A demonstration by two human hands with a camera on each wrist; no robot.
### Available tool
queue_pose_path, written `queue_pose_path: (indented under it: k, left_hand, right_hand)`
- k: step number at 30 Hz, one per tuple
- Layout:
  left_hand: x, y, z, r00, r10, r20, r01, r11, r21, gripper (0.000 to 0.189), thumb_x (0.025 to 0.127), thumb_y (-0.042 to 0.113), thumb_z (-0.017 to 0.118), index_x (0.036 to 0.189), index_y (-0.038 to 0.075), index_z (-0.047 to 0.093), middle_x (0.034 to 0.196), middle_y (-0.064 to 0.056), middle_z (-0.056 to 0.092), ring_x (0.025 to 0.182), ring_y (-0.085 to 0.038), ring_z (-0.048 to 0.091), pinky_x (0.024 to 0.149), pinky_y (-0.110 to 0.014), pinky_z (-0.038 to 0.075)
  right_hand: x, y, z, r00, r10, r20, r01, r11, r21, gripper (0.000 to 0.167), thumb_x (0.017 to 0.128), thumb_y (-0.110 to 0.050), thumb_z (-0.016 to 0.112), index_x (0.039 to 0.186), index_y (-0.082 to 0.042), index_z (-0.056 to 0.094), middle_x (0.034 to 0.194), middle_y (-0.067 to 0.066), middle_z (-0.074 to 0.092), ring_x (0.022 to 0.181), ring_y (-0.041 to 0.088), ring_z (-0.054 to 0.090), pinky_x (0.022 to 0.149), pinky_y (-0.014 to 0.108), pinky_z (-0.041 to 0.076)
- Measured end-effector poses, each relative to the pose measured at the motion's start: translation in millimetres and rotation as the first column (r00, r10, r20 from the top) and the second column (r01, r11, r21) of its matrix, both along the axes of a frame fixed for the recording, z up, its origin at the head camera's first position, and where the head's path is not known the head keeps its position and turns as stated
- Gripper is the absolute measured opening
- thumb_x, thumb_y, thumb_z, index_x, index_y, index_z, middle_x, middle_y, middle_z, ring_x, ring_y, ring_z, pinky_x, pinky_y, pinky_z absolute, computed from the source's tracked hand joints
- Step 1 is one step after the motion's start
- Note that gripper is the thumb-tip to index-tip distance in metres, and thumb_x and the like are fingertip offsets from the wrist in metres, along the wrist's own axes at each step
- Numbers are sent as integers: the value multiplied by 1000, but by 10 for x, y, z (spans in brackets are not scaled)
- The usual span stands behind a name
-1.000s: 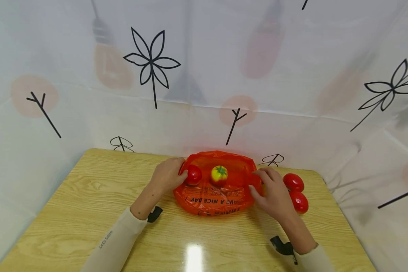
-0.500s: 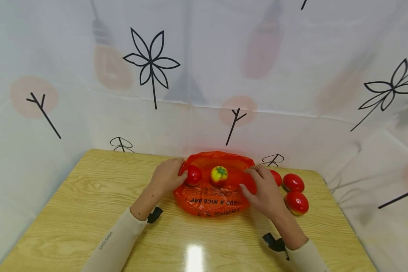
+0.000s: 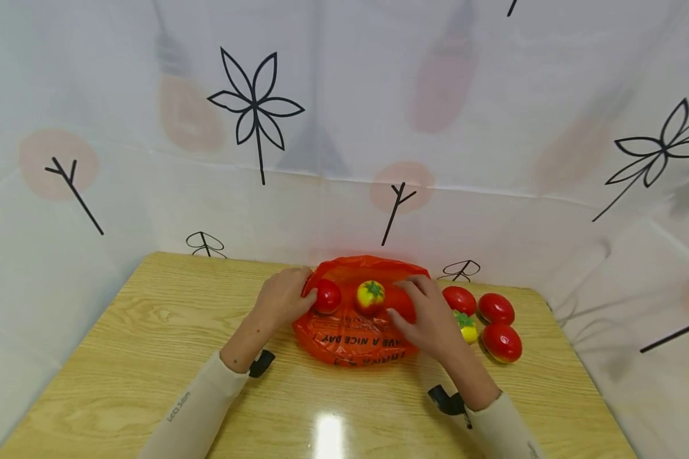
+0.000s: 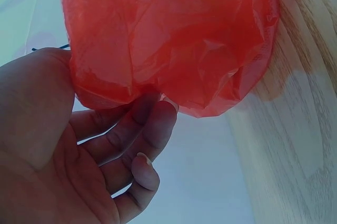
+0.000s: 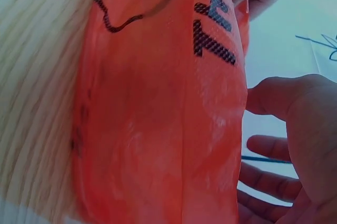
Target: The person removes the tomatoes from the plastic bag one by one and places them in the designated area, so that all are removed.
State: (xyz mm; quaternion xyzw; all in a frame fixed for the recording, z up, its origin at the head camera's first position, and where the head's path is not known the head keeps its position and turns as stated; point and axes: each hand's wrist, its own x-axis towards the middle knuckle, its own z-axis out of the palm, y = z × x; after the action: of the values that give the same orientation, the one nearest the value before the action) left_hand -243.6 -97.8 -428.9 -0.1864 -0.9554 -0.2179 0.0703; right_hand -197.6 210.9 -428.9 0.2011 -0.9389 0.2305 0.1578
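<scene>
Looks like indoor corner. Has wood table [image 3: 109, 357] by white sheet [image 3: 344, 83] with black flowers [image 3: 255, 103]. Cannot tell if home or lab.

Your left hand [image 3: 283, 296] grips the rim of a red plastic bag [image 3: 350, 328], crinkled and translucent, just below the head view's centre, its mouth gaping and its black lettering upside down. You can see two pieces within: a glossy red one [image 3: 328, 296] at left and a yellow-and-red one [image 3: 370, 297], green star uppermost, nearer your right hand [image 3: 427, 319].
</scene>
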Motion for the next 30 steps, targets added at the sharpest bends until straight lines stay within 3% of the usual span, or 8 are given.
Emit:
queue_pose_path:
  k: [13,30]
  left_hand:
    - [-1,8,-2,1000,10,8,-10,1000,0,20,98,22,72,110,7,72,93,-3,72,76,-18,62,67,-35,56]
    - [12,4,21,1000,-2,3,2,1000,-3,19,98,22,72,109,6,71,94,-4,72,77,-20,63,68,-37,57]
  right_hand:
    - [-153,-169,-73,995,27,96,-30,999,27,60,92,-28,84,143,-7,62,141,14,57,120,34,63,101,53,56]
    - [-267,-354,-120,976,52,213,-61,997,37,70,91,-33,85,152,-12,57,152,14,51,132,38,59,108,57,51]
